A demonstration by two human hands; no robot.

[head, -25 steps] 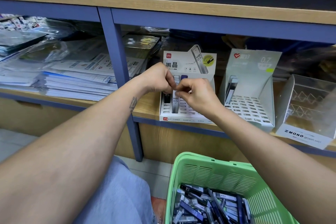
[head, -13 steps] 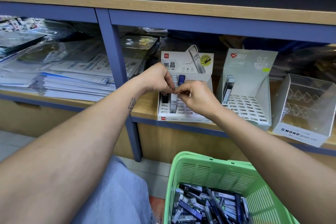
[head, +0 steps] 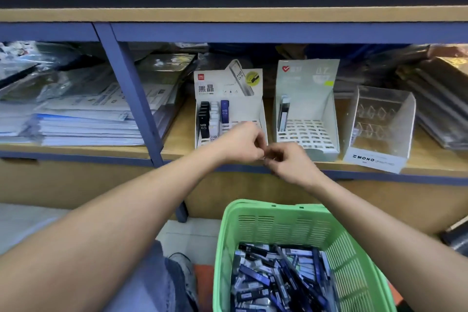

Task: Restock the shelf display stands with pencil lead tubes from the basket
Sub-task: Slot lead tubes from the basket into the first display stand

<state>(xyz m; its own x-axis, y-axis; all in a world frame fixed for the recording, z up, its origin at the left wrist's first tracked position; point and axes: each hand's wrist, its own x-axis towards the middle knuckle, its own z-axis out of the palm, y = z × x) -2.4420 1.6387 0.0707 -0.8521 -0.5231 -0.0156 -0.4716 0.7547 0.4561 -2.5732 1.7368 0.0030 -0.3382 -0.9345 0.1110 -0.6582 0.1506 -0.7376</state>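
Right now your two hands meet just in front of the HB stand (head: 229,109), the left hand (head: 243,143) and right hand (head: 291,162) both with fingers curled, tips almost touching. Something small may be pinched between them, but the blur hides it, so I cannot tell what either one grips.

Your tubes (head: 278,284) lie heaped in the green basket (head: 278,220) below the shelf (head: 177,149); a few stand already in the HB stand's left slots, and a couple in the 0.7 stand (head: 306,109) beside it.

Judging by look, each tube is light, stiff and smooth plastic, likely slick. Take one at mid-length between thumb and forefinger, then shift to the top end so the bottom drops into its slot. The heap is tangled, so lift one free rather than dragging.

The stands look like thin card and probably slide or tip under a push; steady one with your spare hand. Open slots sit to the right in both stands. Room above is limited by the blue rail (head: 278,33), so come in from the front. The clear case (head: 379,129) stands close on the right.
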